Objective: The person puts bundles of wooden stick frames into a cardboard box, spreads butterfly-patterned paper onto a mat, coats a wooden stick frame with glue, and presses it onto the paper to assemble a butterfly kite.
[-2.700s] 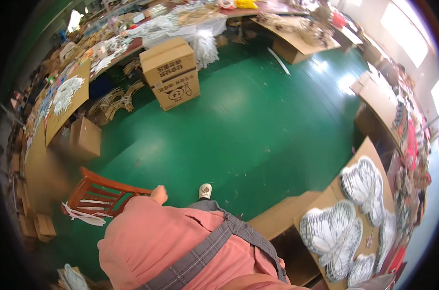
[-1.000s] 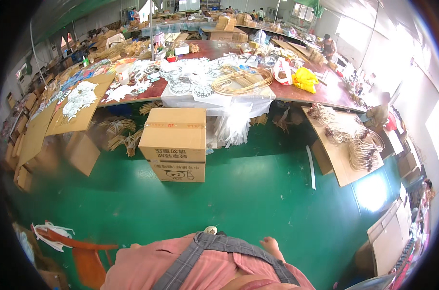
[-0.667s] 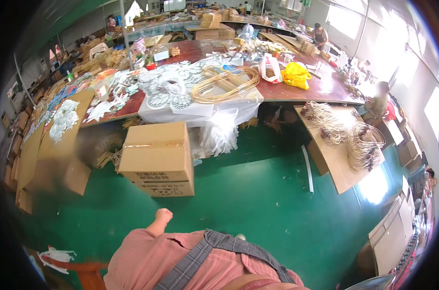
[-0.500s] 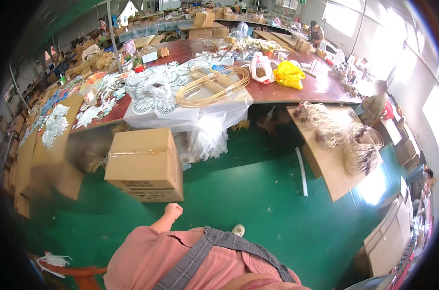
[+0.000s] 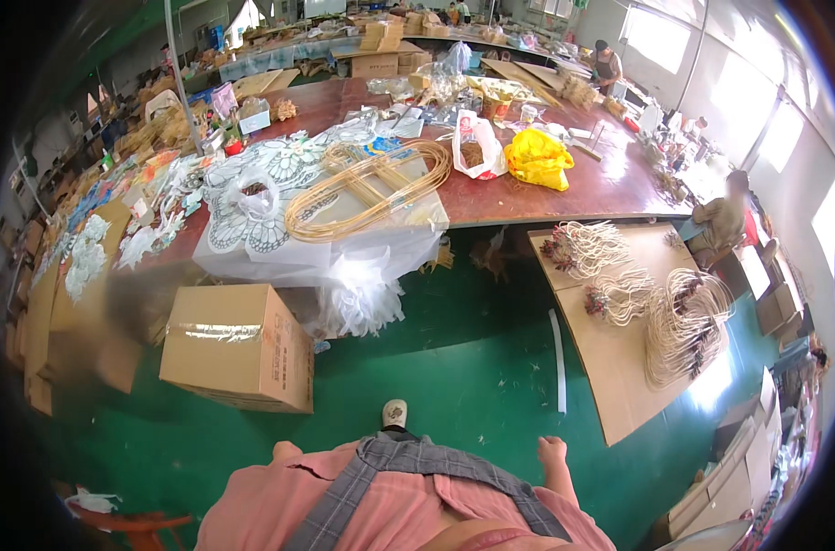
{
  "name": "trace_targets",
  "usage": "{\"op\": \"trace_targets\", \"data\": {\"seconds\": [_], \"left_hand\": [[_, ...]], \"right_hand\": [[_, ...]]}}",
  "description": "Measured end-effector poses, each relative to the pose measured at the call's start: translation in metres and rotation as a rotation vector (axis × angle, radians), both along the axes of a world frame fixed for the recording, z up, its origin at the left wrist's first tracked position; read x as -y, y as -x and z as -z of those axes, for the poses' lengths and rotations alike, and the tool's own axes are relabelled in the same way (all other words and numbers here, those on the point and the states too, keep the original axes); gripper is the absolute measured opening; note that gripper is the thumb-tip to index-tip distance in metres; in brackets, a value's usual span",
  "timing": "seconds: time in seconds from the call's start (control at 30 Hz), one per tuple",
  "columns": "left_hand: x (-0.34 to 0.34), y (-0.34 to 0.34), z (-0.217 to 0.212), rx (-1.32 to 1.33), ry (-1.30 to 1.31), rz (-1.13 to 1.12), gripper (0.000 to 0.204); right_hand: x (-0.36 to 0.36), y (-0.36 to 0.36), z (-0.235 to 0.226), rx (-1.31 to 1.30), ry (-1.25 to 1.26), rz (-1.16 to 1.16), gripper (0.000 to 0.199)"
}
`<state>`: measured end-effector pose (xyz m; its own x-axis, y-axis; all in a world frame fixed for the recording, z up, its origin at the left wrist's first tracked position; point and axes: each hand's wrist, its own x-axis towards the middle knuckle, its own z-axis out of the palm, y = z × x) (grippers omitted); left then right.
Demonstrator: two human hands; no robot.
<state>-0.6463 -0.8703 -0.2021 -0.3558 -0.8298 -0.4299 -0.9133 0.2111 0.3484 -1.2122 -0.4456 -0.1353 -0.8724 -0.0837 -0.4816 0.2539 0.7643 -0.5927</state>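
Note:
My right hand hangs low at my right side over the green floor. Its fingers look loosely curled, with nothing seen in them. Of my left hand only a small part shows past the pink sleeve, and its fingers are hidden. Beyond the left hand a taped cardboard box rests on the floor, apart from it. Bundles of pale looped cords with dark red bits lie on a cardboard sheet, to the right beyond my right hand.
A long red table bears a coil of tan rods, butterfly-patterned sheets, a yellow bag and a white bag. A white strip lies on the floor. A seated person is at right, with flattened cartons nearer.
My right hand has come into view at my right side. My left hand has drawn back toward my body. The view has shifted, and the cardboard box now appears further left.

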Motion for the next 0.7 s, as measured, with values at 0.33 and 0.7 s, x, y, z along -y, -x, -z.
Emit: {"op": "trace_targets", "data": {"seconds": [0.33, 0.7], "left_hand": [[0.1, 0.094, -0.002, 0.251, -0.238, 0.178, 0.017], [0.136, 0.341, -0.074, -0.09, -0.32, -0.135, 0.018]], "right_hand": [[0.041, -0.02, 0.022, 0.091, -0.408, -0.561, 0.033], [0.034, 0.02, 0.041, 0.201, -0.255, -0.352, 0.034]]}}
